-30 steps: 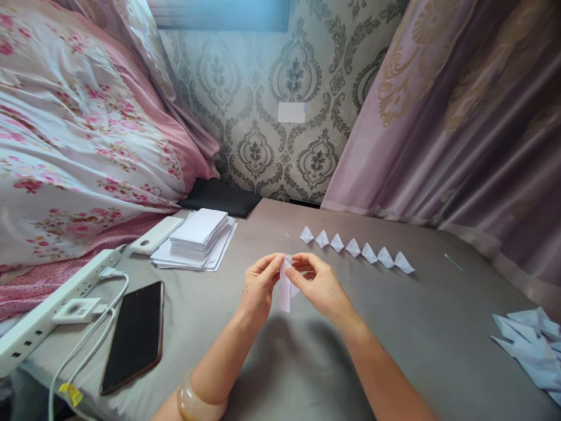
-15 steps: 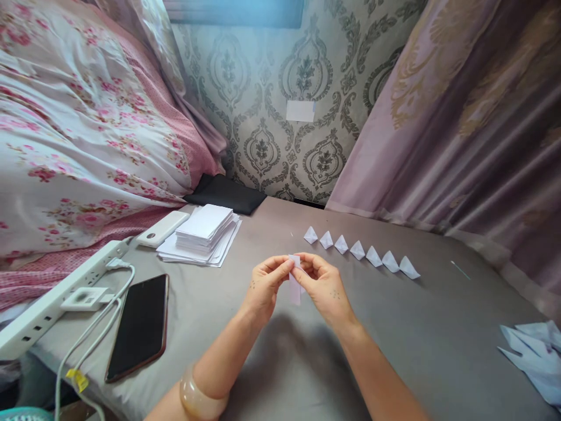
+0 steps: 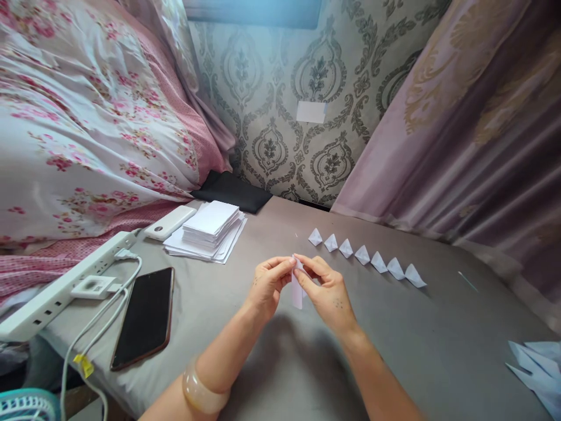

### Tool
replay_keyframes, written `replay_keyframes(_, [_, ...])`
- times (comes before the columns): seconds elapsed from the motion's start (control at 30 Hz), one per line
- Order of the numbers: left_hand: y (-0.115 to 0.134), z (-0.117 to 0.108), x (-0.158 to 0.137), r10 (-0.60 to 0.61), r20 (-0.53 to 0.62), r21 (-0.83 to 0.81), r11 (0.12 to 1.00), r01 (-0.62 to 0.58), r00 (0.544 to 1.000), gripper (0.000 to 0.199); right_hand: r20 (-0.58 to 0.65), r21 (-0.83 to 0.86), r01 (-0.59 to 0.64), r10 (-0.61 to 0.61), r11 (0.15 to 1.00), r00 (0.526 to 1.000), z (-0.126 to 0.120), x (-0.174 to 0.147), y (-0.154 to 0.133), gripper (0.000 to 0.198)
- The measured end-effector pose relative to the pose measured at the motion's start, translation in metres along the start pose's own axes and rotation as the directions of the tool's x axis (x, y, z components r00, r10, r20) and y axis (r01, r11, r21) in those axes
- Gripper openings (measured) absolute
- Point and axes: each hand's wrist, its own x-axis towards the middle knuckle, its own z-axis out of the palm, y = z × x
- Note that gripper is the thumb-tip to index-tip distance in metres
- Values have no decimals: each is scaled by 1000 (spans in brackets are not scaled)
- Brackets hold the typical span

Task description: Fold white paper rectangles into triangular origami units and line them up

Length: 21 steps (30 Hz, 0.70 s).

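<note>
Between my two hands, a narrow folded piece of white paper (image 3: 297, 291) is held upright above the grey-covered surface. My left hand (image 3: 268, 282) pinches its upper left edge with thumb and forefinger. My right hand (image 3: 326, 287) grips the upper right side, its thumb lying over the paper's front. The fingertips of both hands nearly meet at the top. Beyond my right hand stands a slanting row of several small folded white paper pieces (image 3: 362, 255), pointed at the top.
At left are a stack of white paper (image 3: 210, 225), a white power bank (image 3: 170, 223), a phone (image 3: 144, 316), and a power strip (image 3: 65, 286) with cables. A black flat item (image 3: 236, 192) lies behind. More folded paper (image 3: 539, 371) sits at right, near a thin stick (image 3: 468, 281).
The top of the paper has been folded or pinched narrower, and my right fingertips have moved in toward my left. The whole view has shifted and tilted slightly.
</note>
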Motion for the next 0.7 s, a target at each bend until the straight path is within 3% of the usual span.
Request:
replay_keyframes(0.1, [0,-1,0,21,-9,4,1000,-21,1000,19,12,-136,146,-146,980,989,0,-2,0,28])
replay_keyframes(0.23, [-1,-2,0,33,-2,-1,999,-33,999,18,98,-376,335,-322,864,942,-2,-5,0,37])
replay_keyframes(0.37, [-1,-2,-1,21,29,-23,1000,-20,999,16,193,-582,391,-345,713,918,-2,-7,-1,41])
replay_keyframes(0.47, [-1,-4,0,8,43,-23,1000,-7,999,17,227,-648,394,-329,652,917,-1,-8,-1,44])
replay_keyframes(0.53, [-1,-4,2,-37,38,-23,999,38,999,20,214,-618,378,-314,690,925,-2,-7,-2,43])
replay_keyframes(0.6, [-1,-4,3,-85,28,-37,996,86,996,23,167,-473,307,-258,826,952,-4,-5,-1,39])
replay_keyframes(0.67, [-2,-2,3,-112,30,-57,992,113,993,25,102,-181,110,-92,977,990,-6,-1,0,35])
replay_keyframes(0.7, [-2,-1,3,-115,31,-60,991,117,993,26,83,-14,-23,24,1000,996,-6,1,2,34])
